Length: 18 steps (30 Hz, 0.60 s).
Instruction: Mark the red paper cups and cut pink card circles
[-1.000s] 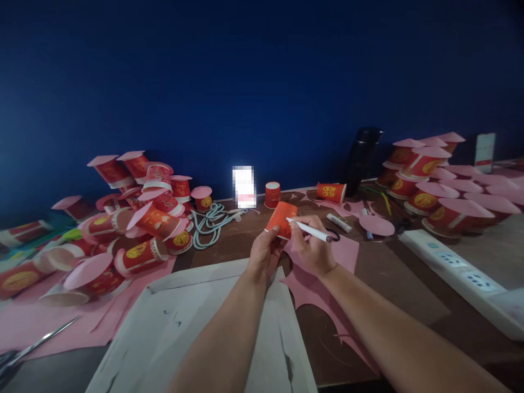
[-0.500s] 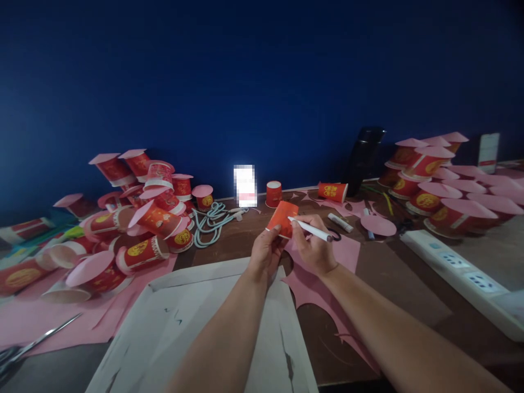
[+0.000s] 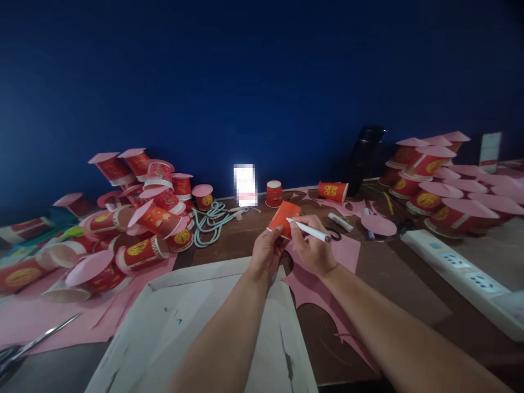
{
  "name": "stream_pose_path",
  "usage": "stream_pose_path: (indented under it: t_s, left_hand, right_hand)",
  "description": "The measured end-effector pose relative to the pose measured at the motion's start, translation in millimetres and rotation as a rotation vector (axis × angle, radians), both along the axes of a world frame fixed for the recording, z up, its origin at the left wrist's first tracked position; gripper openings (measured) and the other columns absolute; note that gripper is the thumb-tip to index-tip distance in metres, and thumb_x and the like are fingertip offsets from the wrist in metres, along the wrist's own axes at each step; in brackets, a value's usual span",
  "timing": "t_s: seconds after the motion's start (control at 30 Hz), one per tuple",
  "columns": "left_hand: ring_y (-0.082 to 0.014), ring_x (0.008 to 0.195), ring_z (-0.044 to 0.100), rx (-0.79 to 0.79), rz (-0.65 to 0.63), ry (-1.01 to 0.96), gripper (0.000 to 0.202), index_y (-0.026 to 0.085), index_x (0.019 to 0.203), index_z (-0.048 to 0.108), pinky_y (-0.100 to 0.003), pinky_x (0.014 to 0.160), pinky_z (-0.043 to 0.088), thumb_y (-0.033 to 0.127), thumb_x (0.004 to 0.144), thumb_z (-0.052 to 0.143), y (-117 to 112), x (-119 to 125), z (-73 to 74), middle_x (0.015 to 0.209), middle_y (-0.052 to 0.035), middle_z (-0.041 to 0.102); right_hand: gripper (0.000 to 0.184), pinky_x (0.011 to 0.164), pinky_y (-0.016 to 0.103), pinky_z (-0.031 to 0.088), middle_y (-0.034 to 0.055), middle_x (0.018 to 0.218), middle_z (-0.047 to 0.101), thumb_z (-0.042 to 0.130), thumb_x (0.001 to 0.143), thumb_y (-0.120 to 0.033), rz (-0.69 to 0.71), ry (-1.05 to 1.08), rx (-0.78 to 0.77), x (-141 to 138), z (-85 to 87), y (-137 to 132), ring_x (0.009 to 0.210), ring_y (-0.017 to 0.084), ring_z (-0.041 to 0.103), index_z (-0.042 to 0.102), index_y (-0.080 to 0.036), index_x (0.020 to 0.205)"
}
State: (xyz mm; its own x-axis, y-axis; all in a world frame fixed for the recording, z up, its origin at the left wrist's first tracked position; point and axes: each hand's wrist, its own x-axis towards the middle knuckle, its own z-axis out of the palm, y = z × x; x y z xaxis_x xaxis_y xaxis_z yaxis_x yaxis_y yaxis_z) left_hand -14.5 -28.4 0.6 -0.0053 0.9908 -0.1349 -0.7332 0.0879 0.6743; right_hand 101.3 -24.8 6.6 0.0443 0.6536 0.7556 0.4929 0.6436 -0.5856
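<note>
A red paper cup (image 3: 287,212), tilted on its side, is gripped in my left hand (image 3: 267,252), with the thumb on its near rim. My right hand (image 3: 314,246) pinches a white marker pen (image 3: 309,228), and the pen's tip meets or nearly meets the side of the cup. Beneath both hands lie a white box lid (image 3: 196,305) and a cut sheet of pink paper (image 3: 347,254). Another red paper cup (image 3: 274,194) stands upright just behind. To the right of my right hand is a glue stick or similar white tube (image 3: 340,222).
Pink-topped red cups (image 3: 153,213) are heaped on the left, more (image 3: 429,185) on the right. Scissors (image 3: 45,338) lie front left. A coiled cable (image 3: 210,221), a lit phone (image 3: 245,185), a black bottle (image 3: 365,158) and a power strip (image 3: 462,273) surround the work area.
The cup in my left hand has turned slightly, and the marker has shifted a little to the left against it. Everything else stays in place.
</note>
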Motion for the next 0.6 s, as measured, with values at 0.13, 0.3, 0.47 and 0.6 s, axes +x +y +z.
stream_pose_path:
  t_s: [0.13,0.3,0.47,0.6]
  left_hand:
    - [-0.0062,0.059,0.058,-0.006,0.001,0.009,0.023,0.011,0.08,0.066,-0.018,0.062,0.048,0.021,0.062,0.078,-0.4,0.4,0.6,0.071,-0.0005,0.066]
    - [-0.0061,0.058,0.057,-0.012,0.011,0.017,0.024,0.011,0.077,0.066,-0.019,0.063,0.048,0.022,0.06,0.08,-0.3,0.9,0.6,0.07,-0.0002,0.065]
    - [-0.0062,0.06,0.058,-0.001,0.004,0.022,0.024,0.012,0.08,0.066,-0.019,0.064,0.047,0.022,0.062,0.078,-0.1,1.3,0.3,0.072,-0.0005,0.065]
    - [-0.0075,0.064,0.06,0.015,-0.006,0.032,0.026,0.011,0.082,0.067,-0.02,0.068,0.048,0.023,0.062,0.079,-0.5,2.1,0.8,0.076,-0.0025,0.067]
  right_hand:
    - [0.01,0.068,0.03,0.051,0.0035,0.085,0.063,0.055,0.087,-0.027,0.004,-0.018,-0.01,-1.3,0.4,-1.1,0.074,0.016,0.06,0.055,-0.021,0.095]
    - [0.009,0.07,0.032,0.05,0.0038,0.085,0.064,0.055,0.087,-0.028,0.002,-0.036,-0.006,-1.7,-0.4,-0.7,0.077,0.017,0.061,0.056,-0.022,0.094]
    - [0.01,0.069,0.031,0.051,0.0039,0.086,0.064,0.055,0.087,-0.028,0.004,-0.035,-0.016,-1.3,0.0,-0.9,0.076,0.017,0.061,0.056,-0.022,0.095]
    - [0.011,0.069,0.031,0.052,0.0047,0.087,0.064,0.055,0.088,-0.028,-0.004,-0.021,-0.003,-1.5,0.1,-0.5,0.077,0.017,0.061,0.056,-0.022,0.096]
